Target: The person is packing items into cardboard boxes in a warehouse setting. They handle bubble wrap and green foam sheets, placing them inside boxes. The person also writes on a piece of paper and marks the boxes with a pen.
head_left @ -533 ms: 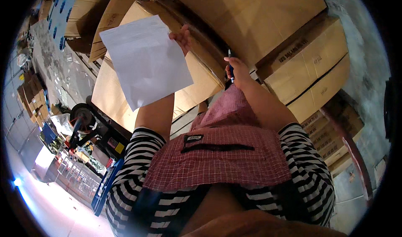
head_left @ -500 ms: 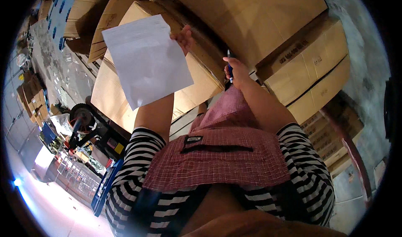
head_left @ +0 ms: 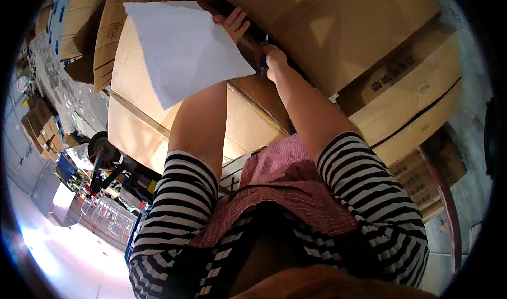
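A white sheet of paper (head_left: 185, 51) lies tilted over my left forearm, above a cardboard carton (head_left: 134, 103). My left hand (head_left: 232, 25) holds the sheet at its right edge, the thumb on the paper and the other fingers stretched past it. My right hand (head_left: 275, 60) is closed round a blue pen (head_left: 263, 61), its pale tip pointing up and away from me. The pen is apart from the paper, a little right of it. Beneath the right hand is a dark gap between cartons.
A big carton (head_left: 348, 30) fills the far right, with printed flaps (head_left: 412, 98) below it. More cartons (head_left: 433, 177) are stacked by a reddish curved bar (head_left: 441, 193). To the left stand folded cardboard (head_left: 113, 40) and a wheeled black machine (head_left: 119, 164).
Both hands have moved farther out, with the paper and the pen. My right hand has also shifted left, closer to the paper, and the left fingers have spread.
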Motion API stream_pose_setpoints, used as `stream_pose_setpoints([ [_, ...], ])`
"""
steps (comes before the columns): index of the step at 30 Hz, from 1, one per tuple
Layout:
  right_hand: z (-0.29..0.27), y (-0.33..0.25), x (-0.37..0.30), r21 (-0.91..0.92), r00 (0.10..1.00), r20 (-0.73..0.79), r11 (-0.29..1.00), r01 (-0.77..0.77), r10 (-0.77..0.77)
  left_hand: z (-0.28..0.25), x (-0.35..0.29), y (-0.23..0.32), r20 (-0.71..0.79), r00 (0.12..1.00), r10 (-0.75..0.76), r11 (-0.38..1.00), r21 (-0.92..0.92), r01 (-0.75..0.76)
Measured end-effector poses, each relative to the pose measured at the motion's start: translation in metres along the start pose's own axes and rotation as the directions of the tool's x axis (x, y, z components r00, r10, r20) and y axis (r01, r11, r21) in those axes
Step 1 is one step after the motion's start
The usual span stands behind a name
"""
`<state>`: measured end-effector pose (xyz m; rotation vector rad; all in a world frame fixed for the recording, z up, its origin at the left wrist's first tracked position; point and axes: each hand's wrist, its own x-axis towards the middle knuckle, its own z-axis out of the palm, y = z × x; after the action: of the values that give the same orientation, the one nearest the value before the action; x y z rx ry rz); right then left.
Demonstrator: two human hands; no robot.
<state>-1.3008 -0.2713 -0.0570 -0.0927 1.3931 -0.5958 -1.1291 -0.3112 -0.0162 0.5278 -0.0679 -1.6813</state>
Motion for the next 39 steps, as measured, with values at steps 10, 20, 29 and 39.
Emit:
stream_pose_setpoints([
  [10,0.009,-0.012,-0.041,0.180,0.997,-0.078,0.984,-0.008,0.022,-0.007,0.012,-0.015,-0.139,0.990,-0.022,0.992,-0.129,0.004],
  [20,0.025,-0.029,-0.057,0.126,0.995,-0.085,0.990,0.064,-0.054,0.008,0.025,-0.028,-0.412,0.906,-0.096,0.995,-0.020,0.097],
  [29,0.007,-0.011,-0.056,-0.043,0.966,0.029,0.965,0.258,-0.257,0.025,0.027,-0.030,-0.454,0.882,-0.123,0.991,-0.004,0.136],
  [39,-0.009,-0.001,-0.072,0.196,0.985,-0.040,0.966,0.172,-0.167,0.038,0.027,-0.034,-0.574,0.813,-0.094,0.977,0.103,0.186],
])
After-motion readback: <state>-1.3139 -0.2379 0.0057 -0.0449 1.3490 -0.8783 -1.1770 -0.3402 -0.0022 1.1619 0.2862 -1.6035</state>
